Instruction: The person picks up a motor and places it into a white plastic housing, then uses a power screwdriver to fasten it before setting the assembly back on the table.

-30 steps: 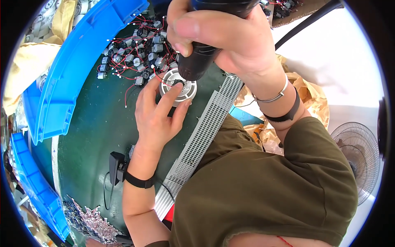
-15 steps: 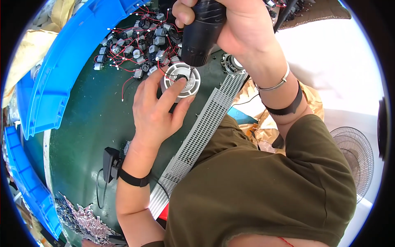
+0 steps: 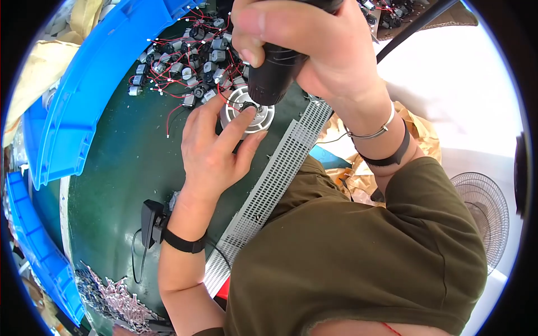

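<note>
The left forearm rises from the lower edge, its wrist nearly straight. The left hand shows its back, the index finger reaching forward and the thumb spread apart from it (the other fingertips are partly hidden). The right arm angles up and leftward, with the right hand curled in a grip, above the left.

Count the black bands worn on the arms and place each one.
2: one black band around the left forearm, another around the right forearm, elbow-side of the silver bracelet. None seems hidden.
</note>
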Available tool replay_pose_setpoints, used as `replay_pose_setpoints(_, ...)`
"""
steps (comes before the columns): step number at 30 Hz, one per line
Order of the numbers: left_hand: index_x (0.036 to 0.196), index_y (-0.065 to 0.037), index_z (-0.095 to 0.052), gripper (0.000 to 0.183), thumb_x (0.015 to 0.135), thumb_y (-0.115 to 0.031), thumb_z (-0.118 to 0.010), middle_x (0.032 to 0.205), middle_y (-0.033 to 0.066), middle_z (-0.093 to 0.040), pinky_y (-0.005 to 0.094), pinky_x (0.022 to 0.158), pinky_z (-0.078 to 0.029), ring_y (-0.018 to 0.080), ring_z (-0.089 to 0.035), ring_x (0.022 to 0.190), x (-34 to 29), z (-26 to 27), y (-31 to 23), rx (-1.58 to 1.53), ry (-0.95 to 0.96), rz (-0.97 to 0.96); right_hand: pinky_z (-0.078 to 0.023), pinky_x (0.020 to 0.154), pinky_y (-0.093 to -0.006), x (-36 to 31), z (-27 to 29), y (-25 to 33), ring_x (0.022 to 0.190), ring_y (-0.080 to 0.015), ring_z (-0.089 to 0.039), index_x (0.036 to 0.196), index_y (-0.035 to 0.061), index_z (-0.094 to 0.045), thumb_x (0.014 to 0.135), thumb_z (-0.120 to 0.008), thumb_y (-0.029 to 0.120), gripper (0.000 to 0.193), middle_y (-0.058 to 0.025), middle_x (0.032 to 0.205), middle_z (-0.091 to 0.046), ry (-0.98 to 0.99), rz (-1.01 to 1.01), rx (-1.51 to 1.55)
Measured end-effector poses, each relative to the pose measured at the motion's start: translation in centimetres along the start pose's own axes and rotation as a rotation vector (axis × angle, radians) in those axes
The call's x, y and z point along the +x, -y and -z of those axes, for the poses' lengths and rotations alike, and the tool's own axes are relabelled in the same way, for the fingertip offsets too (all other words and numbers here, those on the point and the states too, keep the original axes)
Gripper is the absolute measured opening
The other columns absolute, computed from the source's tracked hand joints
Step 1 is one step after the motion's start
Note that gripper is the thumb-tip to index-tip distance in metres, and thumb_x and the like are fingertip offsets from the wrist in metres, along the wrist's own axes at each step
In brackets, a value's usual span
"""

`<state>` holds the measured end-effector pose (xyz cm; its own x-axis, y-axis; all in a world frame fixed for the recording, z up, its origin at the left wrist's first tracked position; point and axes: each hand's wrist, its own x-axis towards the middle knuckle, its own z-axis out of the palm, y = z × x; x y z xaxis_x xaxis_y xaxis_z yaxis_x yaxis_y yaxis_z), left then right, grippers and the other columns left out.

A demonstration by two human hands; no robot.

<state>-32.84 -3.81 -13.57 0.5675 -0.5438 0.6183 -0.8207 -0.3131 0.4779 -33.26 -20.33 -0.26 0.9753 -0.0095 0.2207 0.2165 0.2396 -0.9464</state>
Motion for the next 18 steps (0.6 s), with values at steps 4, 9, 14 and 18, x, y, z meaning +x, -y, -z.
replay_pose_setpoints(4, 0.096, -0.011, -0.065, 0.036, 0.064, -0.020, -0.077, 0.106, 0.0137, -0.056, 0.0394, 0.074, -0.045, 0.0305, -0.055, 0.086, 0.4, 0.0, 0.0, 0.021, -0.038, -0.061, -0.044, 0.055, -0.0227, -0.2, 1.1, -0.7, 0.061, -0.0076, -0.055, 0.089, -0.0010, -0.059, 0.073, -0.067, 0.003, 0.019, -0.0017, 0.070, -0.059, 0.135, 0.589, -0.651)
replay_pose_setpoints(9, 0.095, -0.011, -0.065, 0.035, 0.064, -0.021, -0.078, 0.107, 0.0134, -0.055, 0.0397, 0.074, -0.044, 0.0309, -0.054, 0.087, 0.2, -0.3, 0.0, 0.058, -0.048, -0.082, -0.045, 0.062, -0.0254, -1.4, 1.2, -2.5, 0.066, -0.0119, -0.055, 0.123, -0.0029, -0.043, 0.077, -0.062, 0.005, 0.050, -0.0045, 0.077, -0.058, 0.112, 0.255, -0.156)
replay_pose_setpoints(14, 0.095, -0.011, -0.065, 0.034, 0.065, -0.022, -0.078, 0.109, 0.0139, -0.054, 0.0403, 0.076, -0.045, 0.0323, -0.054, 0.090, -0.2, -0.6, -0.1, 0.079, -0.052, -0.029, -0.044, 0.058, -0.0250, -0.7, 0.0, -1.4, 0.061, -0.0111, -0.054, 0.117, -0.0022, -0.048, 0.076, -0.063, 0.000, 0.044, -0.0047, 0.073, -0.059, 0.127, 0.209, -0.096)
replay_pose_setpoints(18, 0.096, -0.012, -0.065, 0.034, 0.066, -0.021, -0.077, 0.109, 0.0137, -0.055, 0.0401, 0.076, -0.046, 0.0325, -0.054, 0.091, -0.3, -0.4, -0.1, 0.021, -0.024, 0.023, -0.044, 0.061, -0.0225, -0.4, 0.1, 0.2, 0.069, -0.0083, -0.054, 0.107, 0.0025, -0.048, 0.071, -0.074, 0.001, 0.044, -0.0002, 0.077, -0.055, 0.263, -0.075, 0.244)
